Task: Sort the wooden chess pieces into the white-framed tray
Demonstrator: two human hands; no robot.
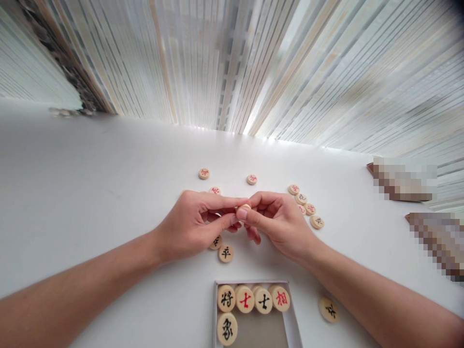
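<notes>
Two bare hands meet above a white tabletop point(108, 164), fingertips gathered at one pale round piece point(246, 206). Left hand point(186, 224): index finger and thumb extended rightward, tips at the piece's left side, index on the far side, thumb on the near; whether they pinch it or merely brush it, cannot tell. Piece itself: between the two sets of fingertips, raised off the tabletop. Right hand point(281, 217): grasping, thumb across the piece's near side, index finger behind, remaining fingers curled loosely. Obscured or doubtful, again from the left: red-marked piece point(214, 190) beyond the left hand, lower part hidden by it; partly covered black-marked piece point(216, 242) by the left thumb, next to a fully visible neighbour point(225, 253). Shallow box point(261, 331) runs off the bottom edge; five boxed pieces point(263, 299) visible, four in the far row, one below at left. Held piece's marking unreadable, right thumb over much of it. Beyond the right hand, a loose group of five pieces point(310, 209), one partly behind that hand. Near the right forearm, a lone black-marked disc point(329, 309). Far right, two brown objects point(402, 186), pixelated past identifying; the nearer is cut by the frame.
</notes>
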